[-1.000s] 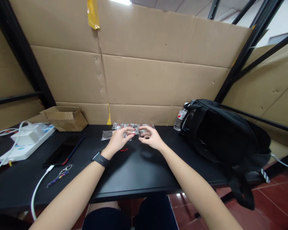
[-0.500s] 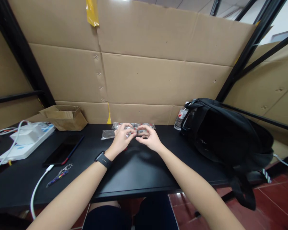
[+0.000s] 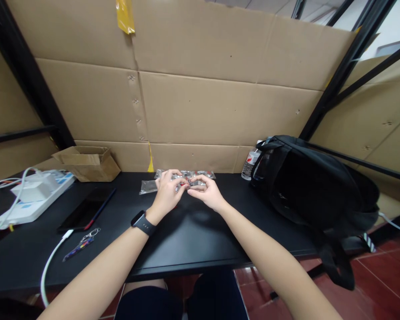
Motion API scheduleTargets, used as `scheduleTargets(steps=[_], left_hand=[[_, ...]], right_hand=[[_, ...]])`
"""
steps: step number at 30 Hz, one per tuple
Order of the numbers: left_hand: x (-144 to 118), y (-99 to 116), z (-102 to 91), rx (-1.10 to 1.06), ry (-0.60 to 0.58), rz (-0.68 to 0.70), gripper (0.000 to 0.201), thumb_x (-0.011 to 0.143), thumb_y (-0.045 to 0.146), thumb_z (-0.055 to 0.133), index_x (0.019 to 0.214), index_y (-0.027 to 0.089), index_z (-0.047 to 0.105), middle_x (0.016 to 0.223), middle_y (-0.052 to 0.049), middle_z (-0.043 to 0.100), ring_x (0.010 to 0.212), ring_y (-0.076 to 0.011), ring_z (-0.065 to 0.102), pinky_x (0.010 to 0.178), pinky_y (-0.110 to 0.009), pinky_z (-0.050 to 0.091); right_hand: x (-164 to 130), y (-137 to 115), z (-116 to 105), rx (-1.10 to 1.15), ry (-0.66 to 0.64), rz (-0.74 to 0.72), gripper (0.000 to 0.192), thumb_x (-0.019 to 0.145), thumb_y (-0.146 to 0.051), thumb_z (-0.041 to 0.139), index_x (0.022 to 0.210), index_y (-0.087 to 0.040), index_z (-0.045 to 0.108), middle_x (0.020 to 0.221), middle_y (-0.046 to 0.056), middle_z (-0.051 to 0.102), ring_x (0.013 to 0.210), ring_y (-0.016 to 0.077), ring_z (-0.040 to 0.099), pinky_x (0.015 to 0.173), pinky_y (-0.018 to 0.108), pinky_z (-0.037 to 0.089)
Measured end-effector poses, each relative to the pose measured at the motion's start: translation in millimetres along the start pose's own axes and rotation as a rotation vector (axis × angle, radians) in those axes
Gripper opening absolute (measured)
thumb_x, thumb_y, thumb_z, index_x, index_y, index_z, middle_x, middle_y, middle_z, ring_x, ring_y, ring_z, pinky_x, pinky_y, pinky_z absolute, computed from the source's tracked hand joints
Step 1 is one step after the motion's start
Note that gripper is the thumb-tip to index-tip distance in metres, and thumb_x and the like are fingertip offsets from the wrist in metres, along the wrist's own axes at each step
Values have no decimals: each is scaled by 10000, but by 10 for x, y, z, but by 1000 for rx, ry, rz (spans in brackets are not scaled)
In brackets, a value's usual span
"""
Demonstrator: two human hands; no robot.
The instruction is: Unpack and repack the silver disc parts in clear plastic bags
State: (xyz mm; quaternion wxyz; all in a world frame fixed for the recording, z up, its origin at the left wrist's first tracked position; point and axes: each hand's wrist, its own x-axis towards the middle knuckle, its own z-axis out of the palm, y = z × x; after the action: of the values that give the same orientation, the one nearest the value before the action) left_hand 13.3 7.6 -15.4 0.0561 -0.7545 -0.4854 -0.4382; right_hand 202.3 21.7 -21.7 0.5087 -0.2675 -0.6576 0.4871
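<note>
Both hands meet at the centre of the black surface, fingertips pinched together. The left hand, a dark smartwatch on its wrist, and the right hand each nip one side of a tiny metallic piece with a red bit, held just above the surface. It is too small to make out further. It looks featherweight, stiff and a touch slippery, so a fingertip pinch at its ends seems the right hold; a loose grip could let it pop away.

Just beyond the hands, at twelve o'clock, lie small clear plastic bags with red-marked contents, and another clear bag at eleven o'clock. These look thin, crinkly and light, best taken by an edge.

Out at nine o'clock rests a flat black phone with a dark pen beside it, then a white power strip with white adapters farther left. At eight o'clock sits a small key ring with a coloured strap, near a white cable. An open brown cardboard box stands at ten o'clock against the cardboard wall. Over at three o'clock slumps a big black backpack, with a clear plastic water bottle tucked just beside it.
</note>
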Motion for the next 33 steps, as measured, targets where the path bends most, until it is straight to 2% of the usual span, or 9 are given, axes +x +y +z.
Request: scheduleTargets(steps=[7,12,15,17,19,22,25,28,33], left_hand=[[5,-9,-8,-13,-19,37,83,909,255,664,874,265,739,1181,-61,615,1178,-289,499,942,-446,361],[10,-15,-15,4,2,71,85,913,266,674,882,279,751,1164,-61,628,1179,-290,499,946,-452,349],[13,-15,-8,16,14,78,75,910,290,690,882,290,759,1164,-58,628,1171,-288,502,958,-457,337],[13,-21,2,22,21,73,73,908,303,696,884,296,765,1173,-55,624,1164,-286,502,963,-459,332],[11,-30,13,23,18,74,73,905,307,700,886,298,770,1179,-55,621,1163,-285,500,971,-457,331],[6,-35,22,20,4,92,72,902,311,704,879,300,772,1178,-53,620,1169,-285,492,976,-454,328],[8,-25,13,20,-23,111,84,908,323,697,866,299,766,1168,-51,622,1181,-287,485,975,-452,328],[20,-20,-12,9,-64,101,99,929,341,660,920,284,740,1194,-58,617,1187,-282,490,980,-444,337],[21,-86,-13,-70,-138,21,254,1016,398,482,1152,309,677,1241,-50,622,1185,-252,506,1017,-443,349]], right_hand=[[-13,-30,21,-25,18,24,424,687,-383,859,1004,-223,627,1157,38,674,933,205,751,889,346,595],[4,-17,11,-63,23,94,395,690,-446,855,920,-198,650,1081,50,722,794,191,756,725,298,594],[27,-2,-25,-19,-2,163,389,773,-528,777,931,-191,661,972,58,745,787,207,770,687,270,566],[42,15,-53,16,-30,203,408,834,-578,697,953,-189,668,983,70,747,785,203,774,678,257,552],[55,44,-74,4,-46,206,411,828,-576,706,962,-189,670,988,70,746,781,194,769,663,245,536],[66,103,-85,-74,-53,175,395,775,-540,767,904,-181,662,867,51,740,790,189,743,643,240,515],[73,145,-94,-139,-68,145,352,815,-526,722,873,-185,652,805,34,710,809,187,703,644,254,518],[80,142,-134,-318,-104,35,247,878,-441,657,854,-196,657,887,37,683,851,187,661,688,284,529],[89,89,-243,-743,-168,-186,88,861,-221,653,782,-193,677,1067,69,642,1022,211,609,933,367,490]])
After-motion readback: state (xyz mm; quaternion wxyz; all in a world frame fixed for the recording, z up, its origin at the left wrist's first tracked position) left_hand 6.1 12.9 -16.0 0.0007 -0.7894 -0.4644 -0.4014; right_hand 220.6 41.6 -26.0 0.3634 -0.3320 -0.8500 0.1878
